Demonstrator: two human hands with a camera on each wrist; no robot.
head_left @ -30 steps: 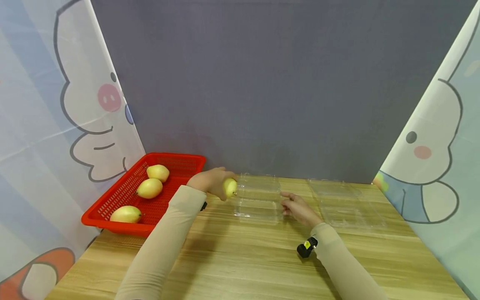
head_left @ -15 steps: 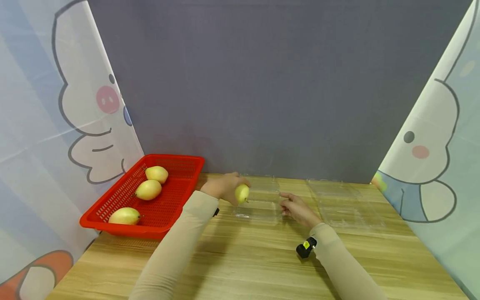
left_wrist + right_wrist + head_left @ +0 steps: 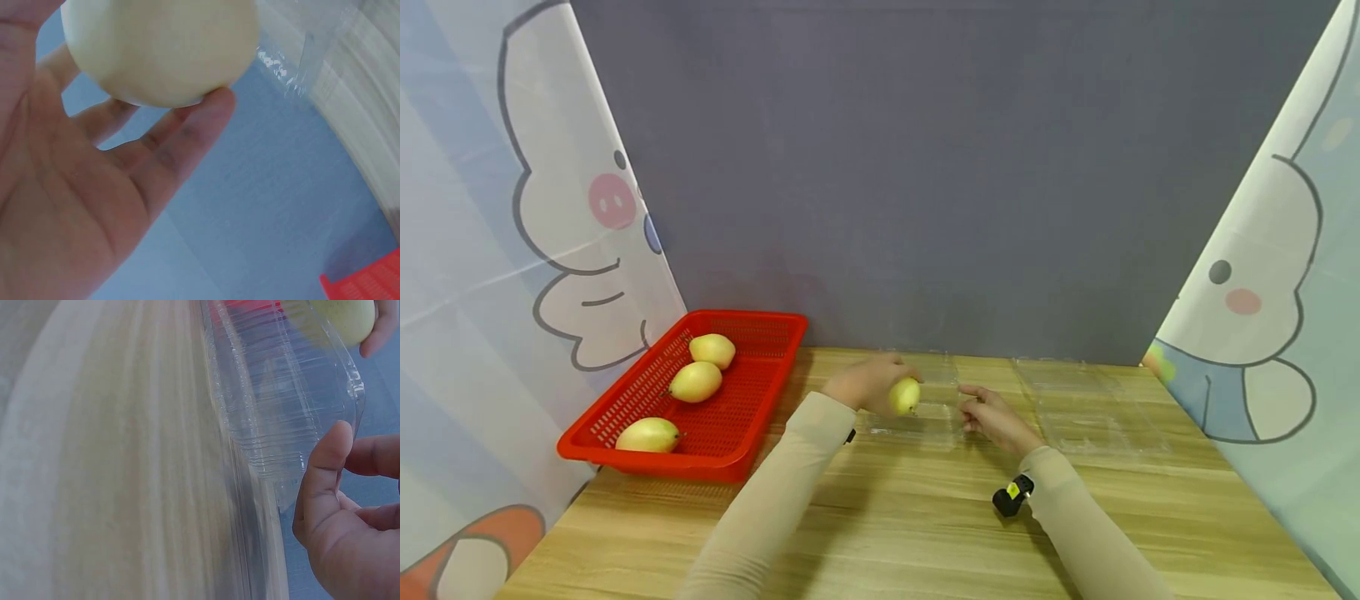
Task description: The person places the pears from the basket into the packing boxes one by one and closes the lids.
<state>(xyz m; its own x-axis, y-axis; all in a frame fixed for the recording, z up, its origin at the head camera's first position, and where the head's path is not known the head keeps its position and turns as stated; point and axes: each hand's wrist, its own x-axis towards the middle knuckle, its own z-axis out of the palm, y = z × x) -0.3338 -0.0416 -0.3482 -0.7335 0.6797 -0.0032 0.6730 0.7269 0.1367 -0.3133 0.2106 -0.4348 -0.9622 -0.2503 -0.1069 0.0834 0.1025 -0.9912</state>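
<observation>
In the head view my left hand (image 3: 871, 384) grips a pale yellow pear (image 3: 905, 397) above the near part of a clear plastic clamshell box (image 3: 936, 440). The left wrist view has the pear (image 3: 162, 44) large at the top, with the fingers curled under it. My right hand (image 3: 996, 419) is at the right side of the box; in the right wrist view its thumb and forefinger pinch the rim of the box (image 3: 281, 406). The box lid stands open toward the back. Part of the box is hidden behind the left hand.
A red basket (image 3: 799, 350) at the left holds several pears, among them a front pear (image 3: 648, 435). Another clear plastic box (image 3: 1093, 421) lies open at the right. A grey panel (image 3: 925, 167) stands behind the wooden table (image 3: 910, 525).
My left hand has carried the pear rightward and slightly down, from the box's left edge to over the box. The right hand has stayed at the box's right side.
</observation>
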